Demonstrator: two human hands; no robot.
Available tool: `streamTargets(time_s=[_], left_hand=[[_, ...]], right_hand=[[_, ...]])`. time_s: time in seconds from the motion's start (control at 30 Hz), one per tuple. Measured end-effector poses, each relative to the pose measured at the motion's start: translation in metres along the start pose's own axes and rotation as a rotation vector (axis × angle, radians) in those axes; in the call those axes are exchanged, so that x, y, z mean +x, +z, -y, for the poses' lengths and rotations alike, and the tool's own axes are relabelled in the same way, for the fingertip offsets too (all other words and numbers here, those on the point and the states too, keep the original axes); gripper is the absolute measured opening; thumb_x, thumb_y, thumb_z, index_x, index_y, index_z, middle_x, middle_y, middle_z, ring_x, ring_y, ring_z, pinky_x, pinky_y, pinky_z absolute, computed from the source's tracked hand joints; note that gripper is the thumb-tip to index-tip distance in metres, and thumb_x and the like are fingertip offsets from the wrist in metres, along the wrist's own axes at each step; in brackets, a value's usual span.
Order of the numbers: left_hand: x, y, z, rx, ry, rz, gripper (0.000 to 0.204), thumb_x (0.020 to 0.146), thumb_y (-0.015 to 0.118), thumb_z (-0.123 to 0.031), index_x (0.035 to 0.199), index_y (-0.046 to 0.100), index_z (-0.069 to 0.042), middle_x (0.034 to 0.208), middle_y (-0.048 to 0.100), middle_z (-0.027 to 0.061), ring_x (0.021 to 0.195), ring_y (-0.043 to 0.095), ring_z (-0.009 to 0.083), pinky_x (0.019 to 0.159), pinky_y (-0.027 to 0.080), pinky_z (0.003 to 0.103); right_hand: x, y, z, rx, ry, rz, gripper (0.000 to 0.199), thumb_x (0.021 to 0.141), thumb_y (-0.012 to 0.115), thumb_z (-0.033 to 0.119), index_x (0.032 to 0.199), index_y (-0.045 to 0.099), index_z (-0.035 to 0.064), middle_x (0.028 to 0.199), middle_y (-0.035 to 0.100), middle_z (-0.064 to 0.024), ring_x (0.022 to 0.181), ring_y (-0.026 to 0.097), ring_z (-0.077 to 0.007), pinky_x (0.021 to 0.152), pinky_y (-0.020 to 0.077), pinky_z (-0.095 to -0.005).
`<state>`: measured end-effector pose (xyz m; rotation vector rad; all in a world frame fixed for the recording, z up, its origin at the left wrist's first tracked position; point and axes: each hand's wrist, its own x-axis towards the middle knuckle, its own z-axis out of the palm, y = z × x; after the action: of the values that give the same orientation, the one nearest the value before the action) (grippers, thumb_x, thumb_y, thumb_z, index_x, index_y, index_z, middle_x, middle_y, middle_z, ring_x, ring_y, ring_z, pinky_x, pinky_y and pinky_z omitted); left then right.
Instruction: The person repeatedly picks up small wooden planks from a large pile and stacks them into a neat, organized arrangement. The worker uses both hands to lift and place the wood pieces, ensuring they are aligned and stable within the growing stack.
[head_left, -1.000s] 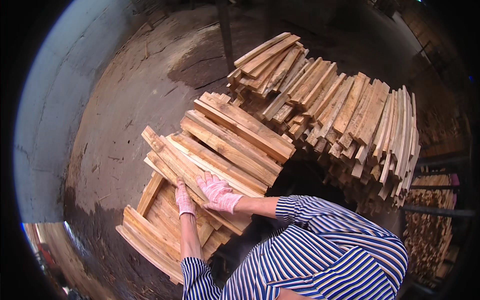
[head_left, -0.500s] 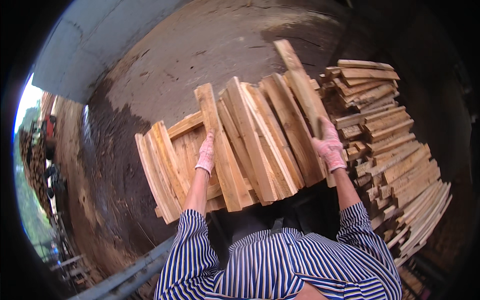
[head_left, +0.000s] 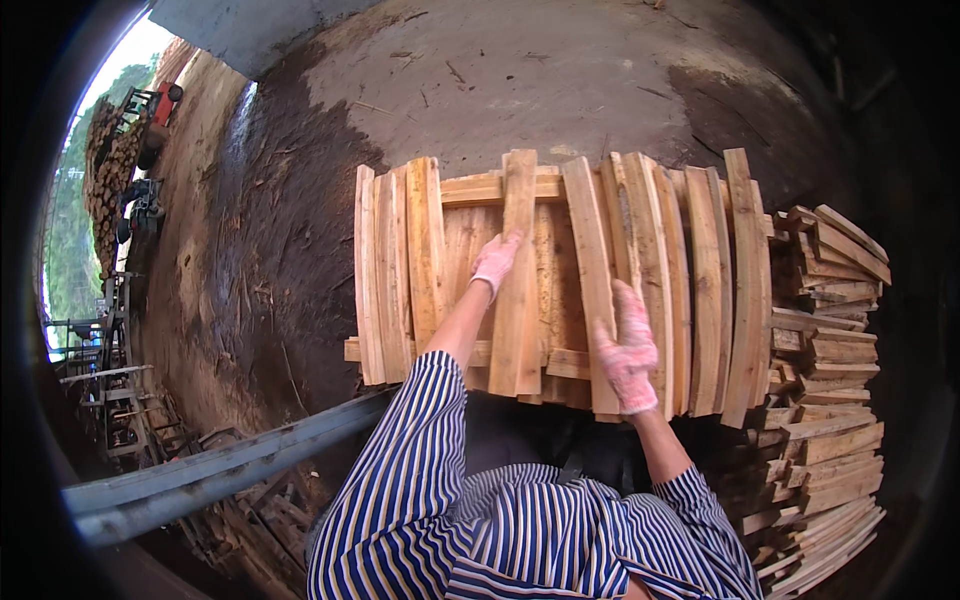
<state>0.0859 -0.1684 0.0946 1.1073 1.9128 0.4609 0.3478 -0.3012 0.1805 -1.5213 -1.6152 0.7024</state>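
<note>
A layer of pale sawn wooden boards (head_left: 708,290) lies side by side in front of me, across lower boards running crosswise. My left hand (head_left: 497,262), in a pink-and-white knit glove, grips the left edge of a single board (head_left: 517,315) standing apart from its neighbours, with gaps on both sides. My right hand (head_left: 630,352), gloved alike, hovers at or rests against the near part of another board (head_left: 590,270); its thumb is apart from its fingers and it holds nothing. Whether it touches that board is unclear.
More boards are piled in uneven stacks (head_left: 840,400) on the right. A blue-grey metal rail (head_left: 230,475) runs at the lower left. Beyond the boards lies a dirt-streaked floor (head_left: 500,80). Outside at far left are a log pile (head_left: 112,170) and a red machine (head_left: 165,103).
My right hand has let go of the rightmost board, which now lies in line with the row, and has moved left. My left hand stays on its board. The view has turned.
</note>
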Motion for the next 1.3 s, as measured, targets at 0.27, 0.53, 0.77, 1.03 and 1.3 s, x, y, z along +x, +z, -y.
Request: streamTargets(time_s=[0.27,0.53,0.77,1.03,1.3], left_hand=[[-0.032,-0.157,0.051,-0.075,0.317,-0.598,0.076,0.084,0.08,-0.029,0.147,0.045,-0.006,0.143,0.054,0.0204,0.132,0.052,0.0326,0.11,0.043,0.039],[0.033,-0.277,0.273,-0.559,0.033,0.118,0.074,0.089,0.075,-0.037,0.142,0.046,0.005,0.133,0.064,0.011,0.125,0.056,0.0201,0.113,0.036,0.036],[0.036,-0.197,0.157,0.023,-0.245,-0.062,0.122,0.071,0.087,-0.049,0.154,0.018,0.007,0.132,0.058,0.0312,0.114,0.064,0.0356,0.094,0.053,0.04],[0.01,-0.244,0.123,0.3,-0.212,-0.163,0.112,0.066,0.087,-0.058,0.141,0.033,0.005,0.124,0.061,0.0282,0.113,0.064,0.0391,0.093,0.054,0.045],[0.015,-0.241,0.167,0.344,-0.237,-0.215,0.092,0.075,0.081,-0.053,0.135,0.037,0.002,0.13,0.058,0.0284,0.113,0.064,0.0429,0.093,0.054,0.046]], right_hand=[[0.037,0.212,0.076,0.186,0.328,0.391,0.083,0.089,0.066,0.039,0.157,0.027,0.0132,0.156,0.041,-0.0117,0.142,0.041,-0.0268,0.113,0.0378,-0.0391],[0.048,0.357,0.129,0.043,0.535,0.544,0.128,0.07,0.083,0.057,0.157,0.01,-0.0022,0.153,0.038,-0.0284,0.14,0.044,-0.0364,0.112,0.0393,-0.0379],[0.044,0.278,0.067,0.159,0.687,0.179,0.113,0.072,0.085,0.039,0.154,0.02,-0.0036,0.134,0.058,-0.0251,0.121,0.06,-0.032,0.105,0.0478,-0.0364],[0.028,0.275,0.083,-0.637,0.146,-0.07,0.098,0.078,0.079,0.031,0.156,0.024,0.0065,0.153,0.036,-0.0279,0.138,0.041,-0.0405,0.113,0.0363,-0.0477],[0.003,0.366,0.167,-0.306,0.228,0.308,0.091,0.084,0.073,0.038,0.156,0.026,0.0066,0.156,0.026,-0.0341,0.142,0.036,-0.0449,0.115,0.0357,-0.043]])
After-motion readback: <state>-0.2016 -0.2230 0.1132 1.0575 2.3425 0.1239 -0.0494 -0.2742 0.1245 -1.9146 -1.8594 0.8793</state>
